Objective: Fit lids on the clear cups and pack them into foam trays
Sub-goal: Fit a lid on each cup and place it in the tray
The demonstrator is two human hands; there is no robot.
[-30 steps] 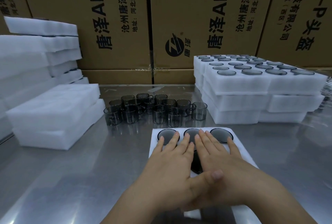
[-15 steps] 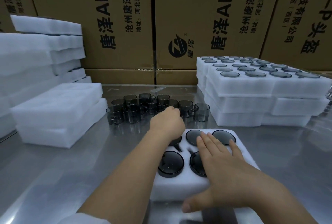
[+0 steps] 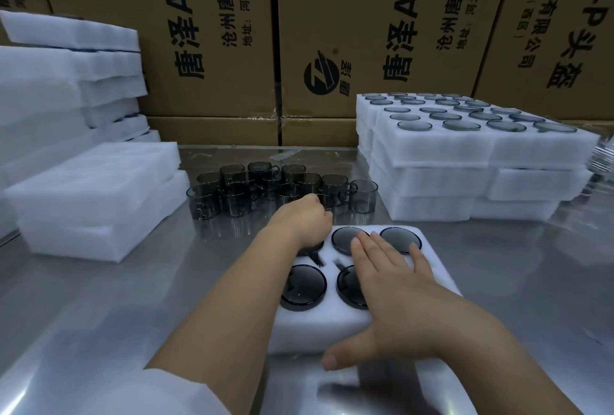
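Tray (image 3: 319, 328) on desk (image 3: 515, 281); loose cups (image 3: 239, 202) at its 12 o'clock, filled tray stack (image 3: 432, 178) at 2, foam stack (image 3: 93, 202) at 10, boxes (image 3: 199, 15) behind.

Left hand (image 3: 304, 215) fingers hidden behind its knuckles, just beyond foam tray (image 3: 319, 325); grip unclear. Tray's far-left pocket covered by wrist.

A second ago both hands lay flat side by side on the foam tray (image 3: 319, 325) at lower centre. The left hand (image 3: 304, 218) has since lifted off and reached up the frame to the near row of cups (image 3: 363, 195), fingers curled there; whether it grips one is hidden. Its move has uncovered the tray's left-hand lids (image 3: 304, 286). The right hand (image 3: 398, 291) has swung its thumb out past the tray's near edge.
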